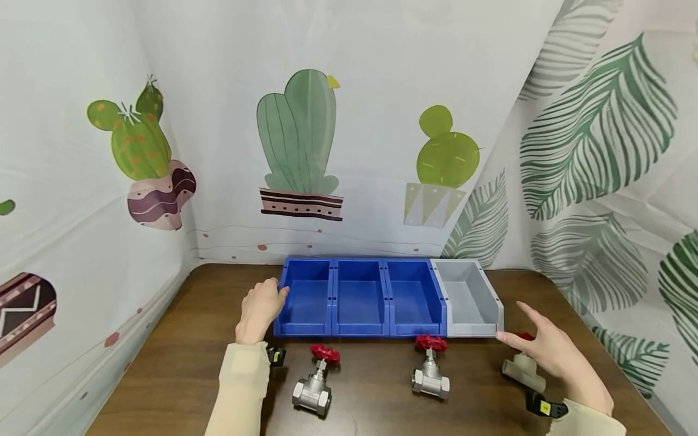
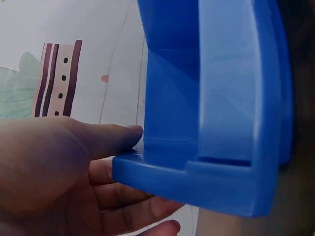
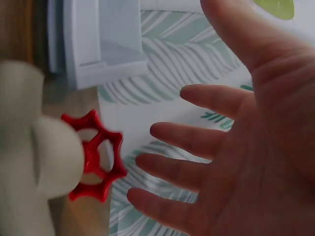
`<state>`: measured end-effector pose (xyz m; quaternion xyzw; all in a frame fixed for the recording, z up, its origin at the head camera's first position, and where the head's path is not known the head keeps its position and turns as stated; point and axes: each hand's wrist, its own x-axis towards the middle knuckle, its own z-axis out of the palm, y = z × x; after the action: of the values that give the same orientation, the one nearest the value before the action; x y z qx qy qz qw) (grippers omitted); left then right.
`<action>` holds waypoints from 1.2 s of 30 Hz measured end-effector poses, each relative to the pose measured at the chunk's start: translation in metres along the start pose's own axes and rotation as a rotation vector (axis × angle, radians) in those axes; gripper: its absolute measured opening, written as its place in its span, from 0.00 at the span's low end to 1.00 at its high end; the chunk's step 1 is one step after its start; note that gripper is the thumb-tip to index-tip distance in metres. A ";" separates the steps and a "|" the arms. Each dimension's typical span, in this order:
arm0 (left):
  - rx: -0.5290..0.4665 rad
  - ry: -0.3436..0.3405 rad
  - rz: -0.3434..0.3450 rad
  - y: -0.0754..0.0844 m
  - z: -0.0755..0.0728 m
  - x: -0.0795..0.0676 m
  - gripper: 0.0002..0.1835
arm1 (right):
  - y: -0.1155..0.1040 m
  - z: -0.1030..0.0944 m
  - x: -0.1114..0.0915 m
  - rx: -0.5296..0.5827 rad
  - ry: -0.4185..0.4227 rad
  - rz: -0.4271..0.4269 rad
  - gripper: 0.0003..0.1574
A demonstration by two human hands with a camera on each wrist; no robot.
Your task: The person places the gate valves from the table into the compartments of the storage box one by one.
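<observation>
Along the left wall of the leftmost blue storage bin (image 1: 306, 327) is my left hand (image 1: 262, 307). In the left wrist view its thumb (image 2: 115, 139) lies at the rim and the other fingers are on the outer side, pinching the wall. My right hand (image 1: 553, 345) hovers at the right over a beige plastic valve (image 1: 525, 370) with a red handwheel (image 3: 115, 167). Its fingers are spread and hold nothing. The thumb reaches toward the front corner of the grey storage bin (image 1: 474, 330), which stands at the right end of the row.
Two more blue bins, a middle one (image 1: 360, 329) and a right one (image 1: 417, 329), join the row. In front lie two metal gate valves with red handwheels, one left (image 1: 312, 393) and one right (image 1: 431, 383), on the brown table (image 1: 371, 406). A printed curtain (image 1: 376, 151) hangs behind.
</observation>
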<state>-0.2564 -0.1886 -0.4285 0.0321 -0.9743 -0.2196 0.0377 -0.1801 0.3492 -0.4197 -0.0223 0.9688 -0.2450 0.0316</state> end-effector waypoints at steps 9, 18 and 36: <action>-0.054 0.011 0.012 -0.008 0.004 -0.001 0.23 | 0.012 0.006 -0.006 0.100 -0.029 0.046 0.75; -0.044 0.015 0.010 -0.005 0.006 0.001 0.23 | 0.017 0.014 -0.009 0.124 -0.056 -0.021 0.72; -0.034 0.013 0.023 -0.002 0.006 -0.001 0.22 | 0.033 0.025 -0.014 0.047 -0.047 -0.084 0.71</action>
<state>-0.2564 -0.1873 -0.4348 0.0219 -0.9705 -0.2355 0.0470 -0.1656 0.3667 -0.4566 -0.0680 0.9599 -0.2682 0.0443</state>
